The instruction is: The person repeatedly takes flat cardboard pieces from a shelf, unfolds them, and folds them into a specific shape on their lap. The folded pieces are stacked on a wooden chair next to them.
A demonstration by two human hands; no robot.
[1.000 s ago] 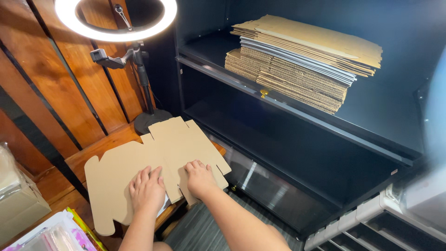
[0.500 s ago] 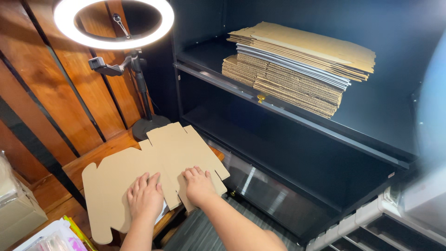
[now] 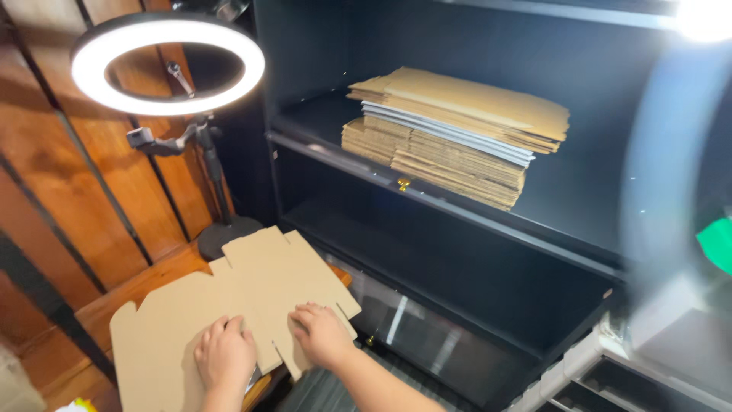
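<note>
Cardboard sheet: a flat, die-cut box blank (image 3: pixel 229 320) lying on the wooden table (image 3: pixel 133 294), at about 7 o'clock in the head view, its far flaps reaching toward 12 o'clock and ending just short of the lamp base (image 3: pixel 229 233).
Handling: it looks light and thin, stiff across the panels but ready to bend along its scored lines; the cut tabs and slots would likely tear if pulled hard. The surface looks dry and matte, so probably not slippery.
Where to hold: best taken by the panel edges or pressed flat beside a crease, not by the small tabs.
Left hand: (image 3: pixel 223 357) palm down on the near panel, fingers spread and lying flat, pressing and gripping nothing.
Right hand: (image 3: pixel 324 333) palm down just beside the left, at 3 o'clock of it, fingers slightly curled over the edge near a slot; flat contact, nothing enclosed.
Arms: the right forearm comes in from 5 o'clock; the left wrist rises straight from the bottom edge.
Around: a lit ring lamp (image 3: pixel 168 65) on a stand at 11 o'clock; a dark shelf unit (image 3: pixel 457 214) at 2 o'clock with a stack of flat cardboard (image 3: pixel 457 137).
</note>
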